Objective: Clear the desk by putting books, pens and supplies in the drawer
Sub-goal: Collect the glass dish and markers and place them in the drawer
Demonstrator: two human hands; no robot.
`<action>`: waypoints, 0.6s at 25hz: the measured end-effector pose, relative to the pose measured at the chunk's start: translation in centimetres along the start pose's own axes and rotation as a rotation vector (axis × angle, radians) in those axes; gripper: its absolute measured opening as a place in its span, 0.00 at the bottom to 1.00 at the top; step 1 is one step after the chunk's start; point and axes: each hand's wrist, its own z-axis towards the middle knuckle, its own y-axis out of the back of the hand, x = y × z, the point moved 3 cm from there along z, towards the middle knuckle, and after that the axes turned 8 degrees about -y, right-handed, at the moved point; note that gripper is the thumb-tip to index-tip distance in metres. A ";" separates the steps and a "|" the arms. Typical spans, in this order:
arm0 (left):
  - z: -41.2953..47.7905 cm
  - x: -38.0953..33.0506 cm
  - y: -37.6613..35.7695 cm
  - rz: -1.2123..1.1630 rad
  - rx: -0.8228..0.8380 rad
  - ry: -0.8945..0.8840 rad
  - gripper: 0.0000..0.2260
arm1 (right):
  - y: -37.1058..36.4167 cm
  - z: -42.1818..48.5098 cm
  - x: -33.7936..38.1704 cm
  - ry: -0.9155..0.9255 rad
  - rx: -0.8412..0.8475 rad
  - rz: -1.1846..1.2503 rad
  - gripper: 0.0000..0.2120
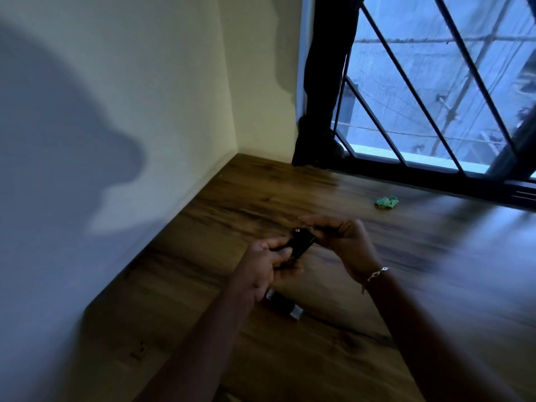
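So both hands are up over the desk (pixel 290 198), working on one small black item (pixel 300 244). It's too blurry to say what it actually is. The left hand (pixel 268 264) has its fingers curled round the lower end, and the right hand (pixel 340 242) pinches the upper end, with the rest of its fingers bent over it. The item sits tilted between them, off the desk surface, roughly mid-desk.

Right below the left wrist a short black tube (pixel 284 305) with pale ends lies flat on the wood, nearer the front edge. A crumpled green wad (pixel 387 202) sits well apart from it, near the back edge by the window (pixel 435 82).

There's a thin bracelet (pixel 377 274) on the right wrist. The wall (pixel 145 82) runs along the desk's left edge, and a dark curtain (pixel 322 68) hangs at the back corner.
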 end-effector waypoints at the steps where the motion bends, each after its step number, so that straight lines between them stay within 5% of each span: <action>1: -0.1 0.0 0.0 -0.003 -0.004 0.004 0.10 | 0.2 -0.1 -0.3 0.005 0.019 0.017 0.09; 5: -0.4 0.0 0.0 0.000 -0.020 0.010 0.10 | 0.8 -0.6 -0.8 0.017 0.055 0.077 0.20; 15: -0.1 0.3 -0.2 0.104 -0.015 0.023 0.10 | 1.7 -1.2 -1.7 0.016 0.113 0.122 0.19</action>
